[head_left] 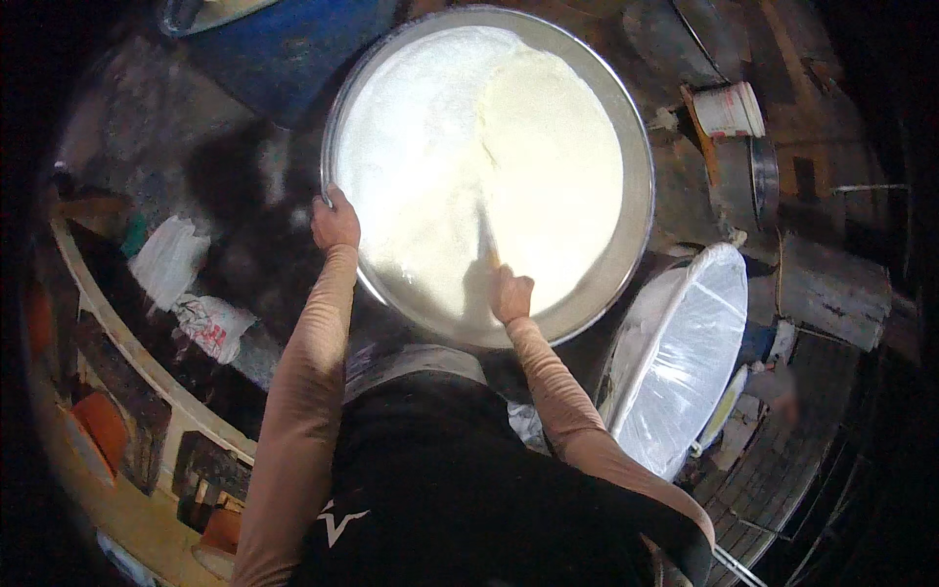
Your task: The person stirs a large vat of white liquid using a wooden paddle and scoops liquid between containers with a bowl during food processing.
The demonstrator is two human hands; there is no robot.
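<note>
A large round metal pan (638, 186) holds a pale cream substance (553, 137), whiter and frothier-looking on its left half, with a faint uneven seam down the middle. My left hand (335, 219) has its fingers closed on the pan's left rim. Low in the pan, right of centre, my right hand (512, 293) grips a tool (485, 230) with a light handle and a long narrow part that reaches into the cream; the shape of its far end is hidden.
A blue tub (254, 59) is at upper left, white bags (166, 264) and a curved wooden structure (147, 362) at left. A plastic-covered round vessel (680, 372) leans at lower right. A white bucket (726, 110) and boards (831, 289) lie farther right.
</note>
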